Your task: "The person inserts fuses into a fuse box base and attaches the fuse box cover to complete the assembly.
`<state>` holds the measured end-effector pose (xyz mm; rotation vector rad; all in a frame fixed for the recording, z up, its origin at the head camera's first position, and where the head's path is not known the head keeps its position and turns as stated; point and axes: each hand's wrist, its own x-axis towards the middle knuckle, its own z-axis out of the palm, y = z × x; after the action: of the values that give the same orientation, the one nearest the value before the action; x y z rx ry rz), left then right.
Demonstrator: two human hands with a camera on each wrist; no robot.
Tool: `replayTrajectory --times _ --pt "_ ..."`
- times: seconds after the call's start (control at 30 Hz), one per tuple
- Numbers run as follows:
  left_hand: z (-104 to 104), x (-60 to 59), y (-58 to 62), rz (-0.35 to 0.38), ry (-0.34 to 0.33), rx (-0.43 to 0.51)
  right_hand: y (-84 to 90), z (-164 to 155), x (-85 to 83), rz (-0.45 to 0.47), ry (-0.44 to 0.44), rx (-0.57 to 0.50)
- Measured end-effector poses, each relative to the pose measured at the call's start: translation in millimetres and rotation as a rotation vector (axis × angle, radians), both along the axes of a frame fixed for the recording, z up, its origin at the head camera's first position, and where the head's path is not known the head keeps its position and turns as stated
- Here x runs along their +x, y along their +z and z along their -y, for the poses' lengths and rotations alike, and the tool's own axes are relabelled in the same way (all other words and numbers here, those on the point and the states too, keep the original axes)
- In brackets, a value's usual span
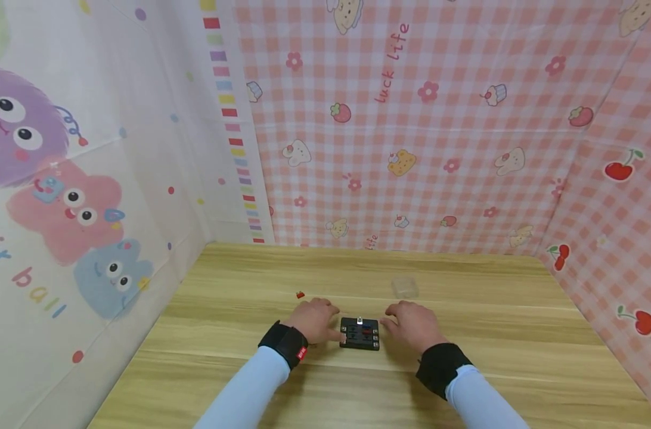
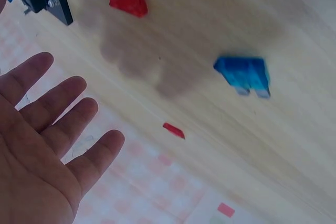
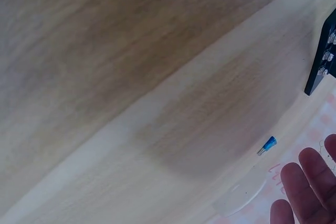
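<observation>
Fuse block [image 1: 360, 341] sits between the fingers of the left hand [image 1: 312, 320] and right hand [image 1: 413, 326], seemingly within easy reach of both. Left thumb meets its edge, perhaps steadying it; both hands' fingers are apart, gripping nothing. Clear plastic piece [image 1: 405, 288] lies beyond the right fingers.

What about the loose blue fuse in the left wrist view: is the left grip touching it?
No, the loose blue fuse lies on the wooden table, apart from the left grip.
</observation>
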<state>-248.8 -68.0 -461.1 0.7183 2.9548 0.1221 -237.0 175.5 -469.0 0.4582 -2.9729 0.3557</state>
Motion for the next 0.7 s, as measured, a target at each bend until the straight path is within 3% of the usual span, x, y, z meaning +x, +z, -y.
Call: replayTrajectory --times 0.4,0.7 --pt "18 -6.2 5.9 0.008 0.028 0.047 -3.5 -5 -2.6 0.072 -0.035 -0.01" --pt "29 -15.5 -0.8 0.02 0.075 0.055 -3.9 -9 -2.0 0.047 -0.032 -0.009"
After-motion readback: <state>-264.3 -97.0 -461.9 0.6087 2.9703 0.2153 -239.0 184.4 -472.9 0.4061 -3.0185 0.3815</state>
